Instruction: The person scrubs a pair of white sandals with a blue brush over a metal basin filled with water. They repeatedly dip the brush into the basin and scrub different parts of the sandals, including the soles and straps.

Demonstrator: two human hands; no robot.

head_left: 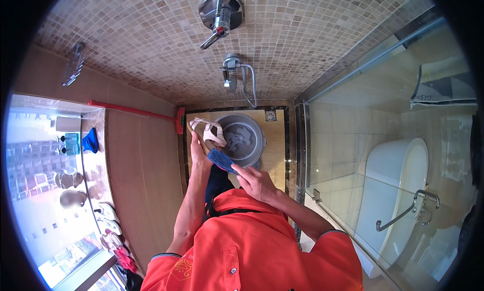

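Observation:
My left hand (199, 151) is closed around a pale pink strappy sandal (217, 137) with a tan sole, holding it tilted beside the grey basin (261, 139). In my right hand (256, 183) is a blue scrubbing brush (220, 158), gripped at its near end. The brush lies against the near end of the sandal's sole, or very close to it; its bristle side I cannot make out. Water with pale foam shows in the bottom of the basin.
A red-handled broom (136, 109) leans along the left wall. Ahead are a shower valve (221, 18) and a tap with a hose (232, 69). A floor drain (270, 115) is behind the basin. Several shoes (108, 218) line the window sill. At right, a glass partition fronts a white bathtub (388, 190).

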